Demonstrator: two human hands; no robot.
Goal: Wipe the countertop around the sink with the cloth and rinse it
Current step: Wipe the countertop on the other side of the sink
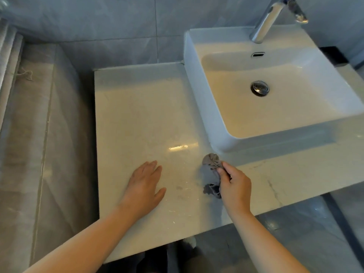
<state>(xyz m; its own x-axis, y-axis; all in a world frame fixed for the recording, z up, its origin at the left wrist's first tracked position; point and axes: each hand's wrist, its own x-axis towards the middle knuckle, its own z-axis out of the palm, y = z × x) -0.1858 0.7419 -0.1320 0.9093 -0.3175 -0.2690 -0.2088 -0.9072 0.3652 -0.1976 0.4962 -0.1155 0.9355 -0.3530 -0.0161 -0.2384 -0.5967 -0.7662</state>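
Observation:
A pale marble countertop (141, 115) runs left of and in front of a white rectangular vessel sink (199, 99). My right hand (235, 184) grips a crumpled grey cloth (211, 161) on the counter, just below the sink's front left corner. Part of the cloth sticks out under my palm. My left hand (144, 186) lies flat on the counter with straight fingers, a little left of the cloth. A chrome faucet (266, 22) stands at the sink's back; the chrome drain (260, 88) sits in the dry-looking basin.
Grey tiled wall rises behind the counter. A grey marble ledge (39, 134) runs along the left side, lower than the counter. The counter's front edge is near my forearms, with dark floor below. A dark object (334, 56) sits behind the sink on the right.

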